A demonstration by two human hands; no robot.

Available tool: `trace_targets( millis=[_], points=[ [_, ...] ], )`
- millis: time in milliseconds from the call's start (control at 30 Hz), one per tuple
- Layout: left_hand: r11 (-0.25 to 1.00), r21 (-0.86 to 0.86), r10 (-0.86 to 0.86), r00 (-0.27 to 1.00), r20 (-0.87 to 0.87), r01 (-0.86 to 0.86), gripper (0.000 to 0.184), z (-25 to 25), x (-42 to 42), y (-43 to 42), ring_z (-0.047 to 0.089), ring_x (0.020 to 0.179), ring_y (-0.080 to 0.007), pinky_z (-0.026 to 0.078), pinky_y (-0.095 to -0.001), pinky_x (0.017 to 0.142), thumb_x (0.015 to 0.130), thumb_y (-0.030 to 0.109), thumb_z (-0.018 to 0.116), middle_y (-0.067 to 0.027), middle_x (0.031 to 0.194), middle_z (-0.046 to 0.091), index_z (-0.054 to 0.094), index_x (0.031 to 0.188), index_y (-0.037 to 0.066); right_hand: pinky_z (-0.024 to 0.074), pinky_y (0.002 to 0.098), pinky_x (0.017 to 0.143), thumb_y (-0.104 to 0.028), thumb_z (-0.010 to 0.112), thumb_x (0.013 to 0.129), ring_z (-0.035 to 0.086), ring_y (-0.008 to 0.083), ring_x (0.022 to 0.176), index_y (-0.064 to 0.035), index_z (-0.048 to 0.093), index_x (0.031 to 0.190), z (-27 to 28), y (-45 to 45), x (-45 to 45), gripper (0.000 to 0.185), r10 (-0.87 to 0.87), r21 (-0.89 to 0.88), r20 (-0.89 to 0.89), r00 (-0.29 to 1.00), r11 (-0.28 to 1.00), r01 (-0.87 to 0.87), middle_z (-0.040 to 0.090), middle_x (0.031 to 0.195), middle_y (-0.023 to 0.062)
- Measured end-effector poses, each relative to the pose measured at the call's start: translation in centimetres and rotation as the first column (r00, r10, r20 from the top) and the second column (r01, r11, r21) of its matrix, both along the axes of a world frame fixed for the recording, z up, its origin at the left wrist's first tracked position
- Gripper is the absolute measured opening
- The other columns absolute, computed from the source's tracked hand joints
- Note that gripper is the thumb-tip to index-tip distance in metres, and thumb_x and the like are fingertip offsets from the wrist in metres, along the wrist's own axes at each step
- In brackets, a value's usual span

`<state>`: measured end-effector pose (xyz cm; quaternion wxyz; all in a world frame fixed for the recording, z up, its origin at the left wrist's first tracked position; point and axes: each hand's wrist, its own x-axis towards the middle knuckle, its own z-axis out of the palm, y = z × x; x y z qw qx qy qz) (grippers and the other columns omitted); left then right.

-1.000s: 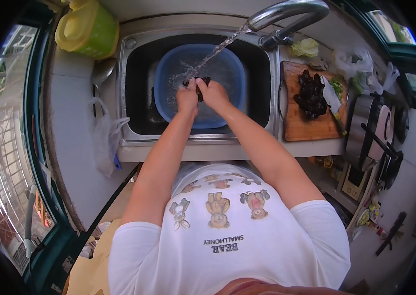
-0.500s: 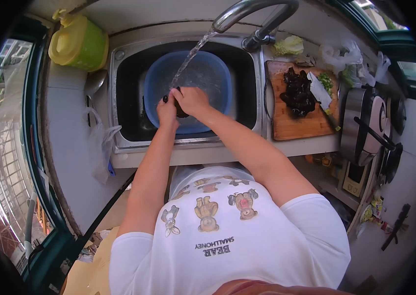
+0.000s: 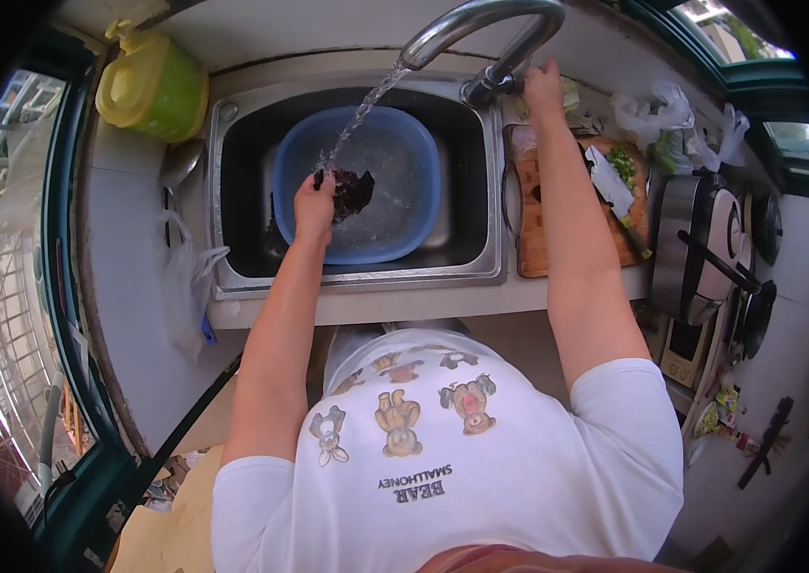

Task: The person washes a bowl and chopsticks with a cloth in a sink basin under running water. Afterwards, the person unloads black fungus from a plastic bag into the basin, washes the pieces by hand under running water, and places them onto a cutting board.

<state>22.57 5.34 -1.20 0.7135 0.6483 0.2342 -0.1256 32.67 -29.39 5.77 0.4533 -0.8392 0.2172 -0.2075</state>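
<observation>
Over the left part of the blue basin (image 3: 404, 229), my left hand (image 3: 314, 207) is closed on a dark, wrinkled piece of food (image 3: 354, 192). Water streams from the curved faucet (image 3: 481, 24) into the basin beside that hand. My right hand (image 3: 543, 88) is raised at the base of the faucet, by its handle; its fingers look bent, and the contact is too small to make out. My right forearm crosses above the wooden cutting board (image 3: 535, 244) and hides most of the dark food there.
A knife (image 3: 612, 181) and chopped greens (image 3: 622, 164) lie on the board. Plastic bags (image 3: 653, 115) and a rice cooker (image 3: 701, 239) stand to the right. A yellow-green jug (image 3: 156, 86), a ladle (image 3: 181, 164) and a bag (image 3: 185, 286) are left of the sink (image 3: 357, 280).
My right hand has left the dark piece and moved up and right to the faucet base. My left hand still holds the piece over the basin. The view has shifted slightly.
</observation>
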Motion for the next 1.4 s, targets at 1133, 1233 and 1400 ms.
trace_targets(
  millis=[1133, 1233, 1400],
  points=[
    [0.700, 0.714, -0.238, 0.947, 0.214, 0.015, 0.038, -1.5, -1.8, 4.9, 0.055, 0.071, -0.0371, 0.041, -0.0424, 0.067, 0.091, 0.027, 0.037, -0.0227, 0.074, 0.056, 0.052, 0.080, -0.006, 0.0434, 0.0296, 0.080, -0.002, 0.048, 0.072, 0.045, 0.0273, 0.109, -0.0070, 0.052, 0.113, 2.6, 5.2, -23.9, 0.042, 0.205, -0.407, -0.028, 0.978, 0.891, -0.199, 0.037, 0.128, 0.0134],
    [0.744, 0.658, -0.259, 0.958, 0.123, 0.116, 0.042, 1.5, -3.3, -0.2, 0.055, 0.075, -0.0302, 0.042, -0.0384, 0.070, 0.091, 0.034, 0.040, -0.0185, 0.080, 0.057, 0.052, 0.088, -0.005, 0.0442, 0.0282, 0.074, 0.000, 0.048, 0.073, 0.050, 0.0243, 0.100, -0.0064, 0.053, 0.111, 3.3, 0.9, -24.9, 0.038, 0.186, -0.250, -0.004, 0.983, 0.951, -0.181, 0.042, 0.124, 0.0119],
    [0.893, 0.397, -0.338, 0.901, 0.274, 0.214, 0.043, 7.1, -5.2, -14.8, 0.049, 0.101, -0.0252, 0.037, -0.0316, 0.088, 0.086, 0.032, 0.051, -0.0166, 0.109, 0.050, 0.044, 0.116, 0.003, 0.0442, 0.0248, 0.071, -0.001, 0.050, 0.077, 0.053, 0.0173, 0.087, -0.0026, 0.053, 0.108, 1.4, -8.4, -26.1, 0.032, 0.164, -0.236, 0.055, 0.985, 0.961, -0.147, 0.049, 0.113, 0.0098]
  ],
)
